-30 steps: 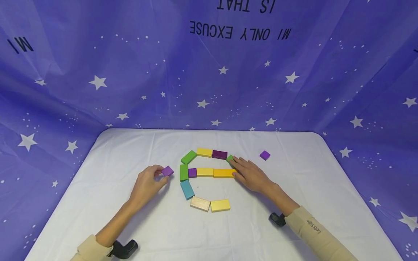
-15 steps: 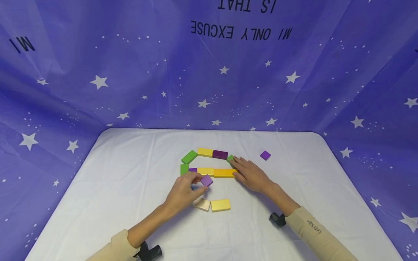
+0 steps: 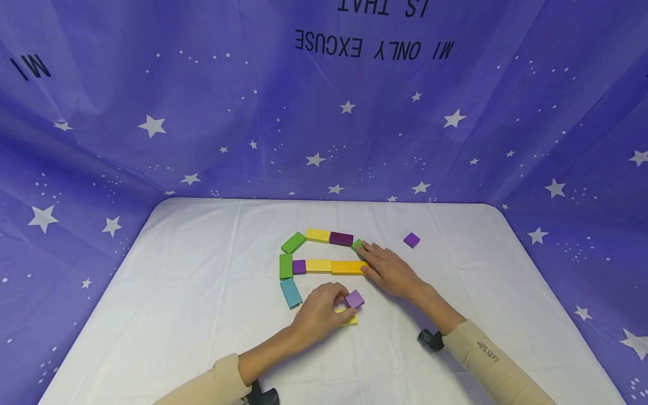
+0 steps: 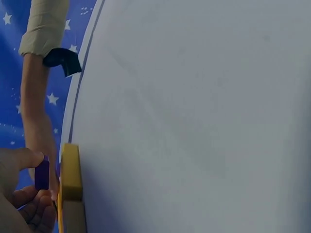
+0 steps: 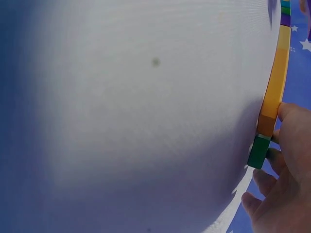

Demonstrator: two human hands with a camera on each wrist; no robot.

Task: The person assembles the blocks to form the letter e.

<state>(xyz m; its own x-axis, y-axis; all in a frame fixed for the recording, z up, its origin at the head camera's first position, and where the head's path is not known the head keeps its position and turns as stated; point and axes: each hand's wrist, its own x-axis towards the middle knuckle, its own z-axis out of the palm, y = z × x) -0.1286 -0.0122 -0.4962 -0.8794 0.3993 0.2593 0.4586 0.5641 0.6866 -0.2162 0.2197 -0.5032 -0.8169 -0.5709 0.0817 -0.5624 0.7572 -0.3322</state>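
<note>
My left hand (image 3: 319,312) pinches a small purple square block (image 3: 355,299) between thumb and fingers, raised close over the front end of a curved row of blocks. Under that hand a yellow block (image 3: 350,320) shows only in part, and the plain wooden block beside it is almost wholly covered. In the left wrist view the purple block (image 4: 42,174) stands on edge between the fingers. My right hand (image 3: 392,273) lies with extended fingers at a green block (image 3: 357,246), its thumb at the right end of a long orange block (image 3: 346,268).
Along the curve lie a dark purple block (image 3: 341,239), a yellow block (image 3: 318,235), green blocks (image 3: 286,266) and a blue block (image 3: 291,293). Another purple block (image 3: 412,240) sits apart at the back right. Starry blue cloth (image 3: 324,129) rises behind the white table (image 3: 202,236).
My left hand has carried the purple block rightward and toward the front, from left of the curve to over its front end. The right hand stays in place.
</note>
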